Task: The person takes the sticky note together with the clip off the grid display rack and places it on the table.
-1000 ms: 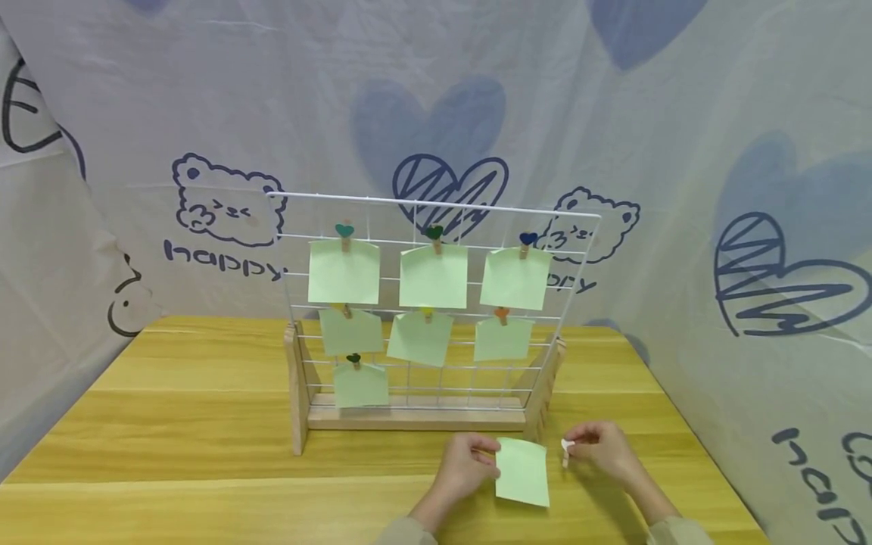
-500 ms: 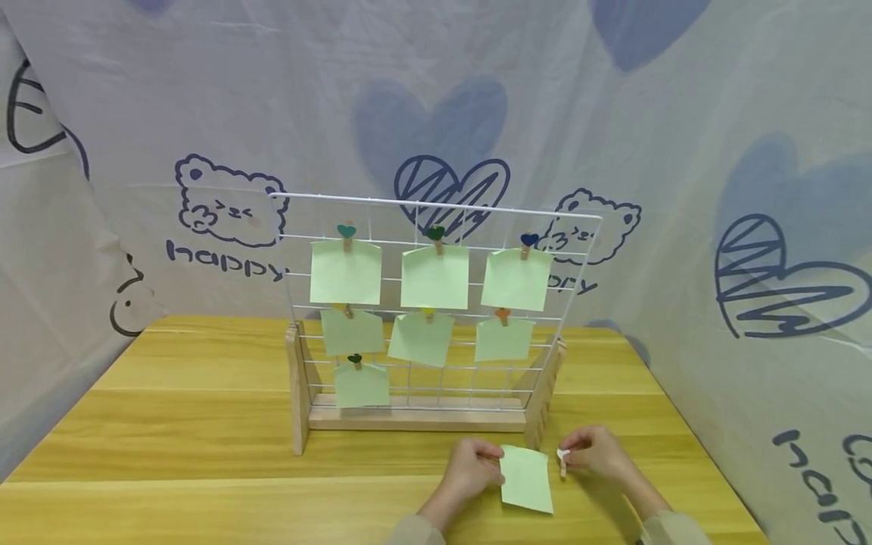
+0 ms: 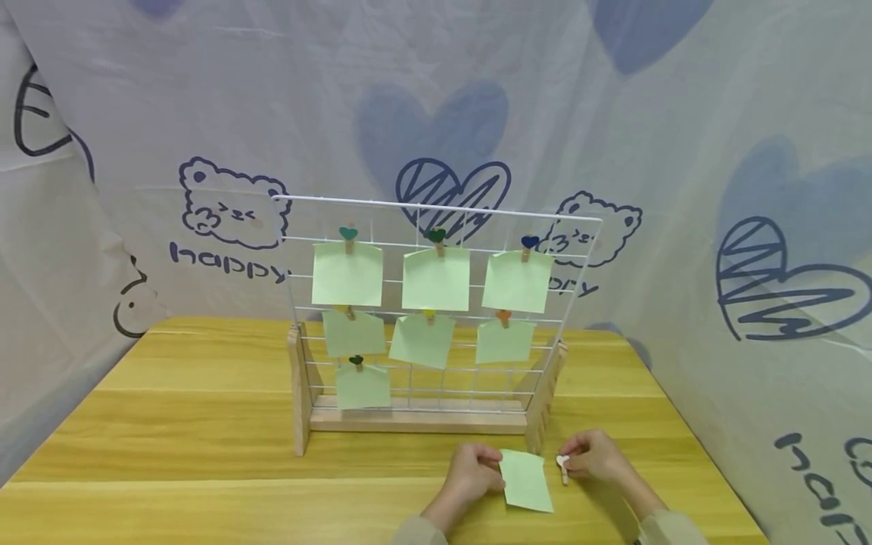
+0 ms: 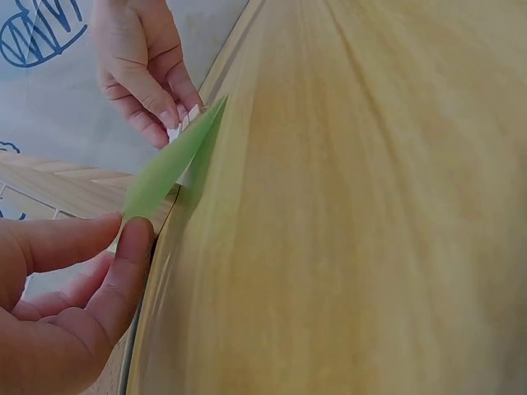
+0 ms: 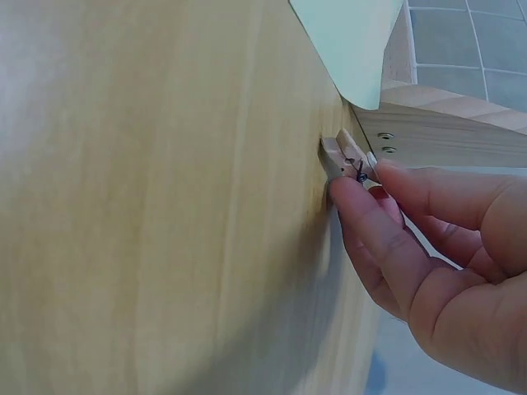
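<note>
My left hand (image 3: 470, 477) pinches the left edge of a pale green sticky note (image 3: 527, 481) between thumb and fingers. In the left wrist view the note (image 4: 169, 169) stands out from the fingertips, slightly bowed. To the right of it, my right hand (image 3: 596, 456) pinches a small wooden clothespin (image 3: 564, 474) with a white heart on its top. The right wrist view shows the clothespin (image 5: 342, 155) with its wooden tips parted and pointing toward the note. A short gap lies between note and clothespin.
Behind the hands stands a white wire grid (image 3: 422, 378) in a wooden base (image 3: 418, 421). Several green notes (image 3: 436, 280) hang on it from heart clothespins, three in each upper row and one at lower left. A printed cloth (image 3: 327, 98) hangs behind the wooden table (image 3: 170, 431).
Both hands have shifted slightly toward the table's front, and the left hand has moved a little right with the note. The clothespin is now nearer the note.
</note>
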A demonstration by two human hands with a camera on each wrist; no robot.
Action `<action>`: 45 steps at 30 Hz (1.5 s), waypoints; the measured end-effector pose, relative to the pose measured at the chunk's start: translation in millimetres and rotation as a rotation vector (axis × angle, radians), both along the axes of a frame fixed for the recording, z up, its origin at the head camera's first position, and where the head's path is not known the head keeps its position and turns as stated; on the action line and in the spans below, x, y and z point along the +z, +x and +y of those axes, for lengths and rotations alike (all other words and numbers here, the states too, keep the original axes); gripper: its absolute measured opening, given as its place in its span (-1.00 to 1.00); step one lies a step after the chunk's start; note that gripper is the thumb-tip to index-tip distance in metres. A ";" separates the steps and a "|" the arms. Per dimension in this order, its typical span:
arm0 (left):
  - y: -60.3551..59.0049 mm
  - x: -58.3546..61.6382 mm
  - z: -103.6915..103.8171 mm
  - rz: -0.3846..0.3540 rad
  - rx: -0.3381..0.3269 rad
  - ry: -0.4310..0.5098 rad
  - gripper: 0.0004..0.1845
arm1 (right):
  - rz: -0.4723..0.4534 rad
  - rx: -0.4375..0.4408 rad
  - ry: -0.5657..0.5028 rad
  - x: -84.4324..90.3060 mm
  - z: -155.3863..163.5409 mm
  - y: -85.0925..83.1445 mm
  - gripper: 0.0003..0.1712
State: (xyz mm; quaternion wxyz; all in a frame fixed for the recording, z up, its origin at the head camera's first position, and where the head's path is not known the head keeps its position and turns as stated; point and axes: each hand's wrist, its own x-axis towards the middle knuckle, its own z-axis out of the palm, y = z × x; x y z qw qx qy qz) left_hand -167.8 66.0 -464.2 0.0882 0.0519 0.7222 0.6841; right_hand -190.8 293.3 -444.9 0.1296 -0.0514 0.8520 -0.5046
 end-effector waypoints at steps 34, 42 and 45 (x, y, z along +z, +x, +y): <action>-1.5 -0.7 -2.6 -0.036 -0.125 0.017 -0.79 | 0.042 -0.101 0.098 0.0 -4.0 3.6 -0.86; -2.1 3.5 -5.9 -0.031 -0.100 0.040 -0.85 | 0.089 -0.187 0.166 5.6 -10.2 8.1 -0.86; -3.2 5.8 -10.0 -0.024 -0.104 0.060 -0.85 | 0.108 -0.179 0.154 10.5 -13.5 10.5 -0.86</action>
